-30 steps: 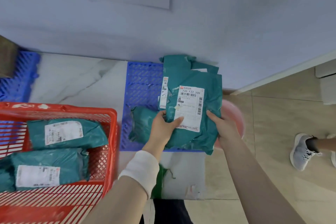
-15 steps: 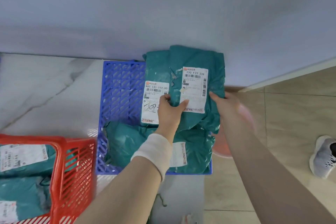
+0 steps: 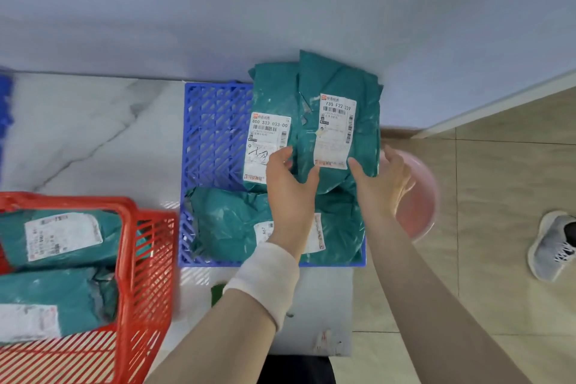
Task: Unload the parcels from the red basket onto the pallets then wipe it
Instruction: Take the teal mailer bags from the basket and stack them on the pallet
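A teal parcel with a white label stands on the blue pallet, leaning on the wall and overlapping a second upright teal parcel. My left hand and right hand are at its lower corners, fingers relaxed and straight, thumbs touching its bottom edge. A third teal parcel lies flat at the pallet's front, partly under my left arm. The red basket at lower left holds two more teal parcels, one above the other.
A pink basin sits on the tiled floor just right of the pallet, behind my right hand. Another person's grey shoe is at the far right. A second blue pallet shows at the left edge. The wall rises directly behind.
The labelled parcel went from held above the pallet to standing against the wall. My hands slid down to its lower edge and their grip loosened. The view shifted, so the basket sits further left.
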